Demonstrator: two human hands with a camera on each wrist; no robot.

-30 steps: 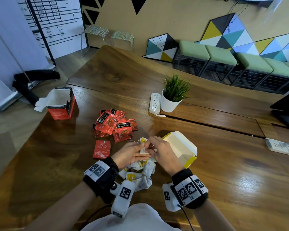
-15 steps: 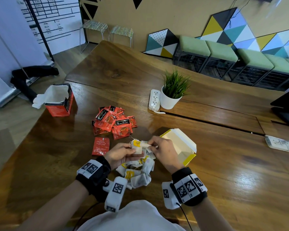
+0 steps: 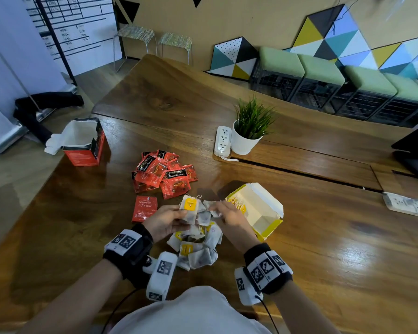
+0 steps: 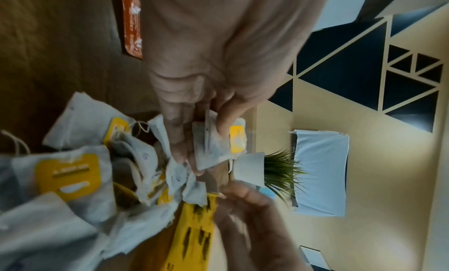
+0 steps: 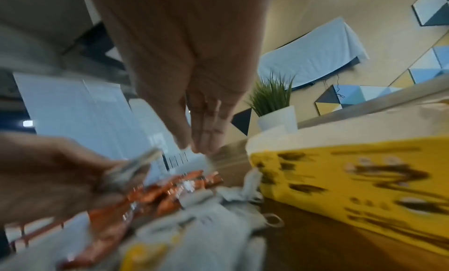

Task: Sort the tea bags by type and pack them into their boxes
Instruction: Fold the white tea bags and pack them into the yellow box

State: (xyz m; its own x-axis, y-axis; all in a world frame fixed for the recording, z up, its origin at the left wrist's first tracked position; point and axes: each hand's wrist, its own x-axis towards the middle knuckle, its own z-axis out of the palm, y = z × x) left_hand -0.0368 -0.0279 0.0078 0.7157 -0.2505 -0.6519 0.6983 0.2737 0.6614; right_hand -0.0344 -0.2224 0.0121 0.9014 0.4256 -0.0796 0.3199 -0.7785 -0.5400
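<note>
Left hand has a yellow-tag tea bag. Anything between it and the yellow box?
Only the right hand, which sits between the held tea bag and the open yellow box. The box's opening faces up with its flaps folded back, and no other object blocks the way.

A lone red sachet (image 3: pixel 144 208) reads "moment for you".

Motion blur in the right wrist view smears the print on the yellow box (image 5: pixel 352 181) and the red sachets (image 5: pixel 155 194) past reading, the right hand (image 5: pixel 194 68) is cut off by the top edge, and whether its fingers (image 5: pixel 204 133) hold anything cannot be told.
</note>
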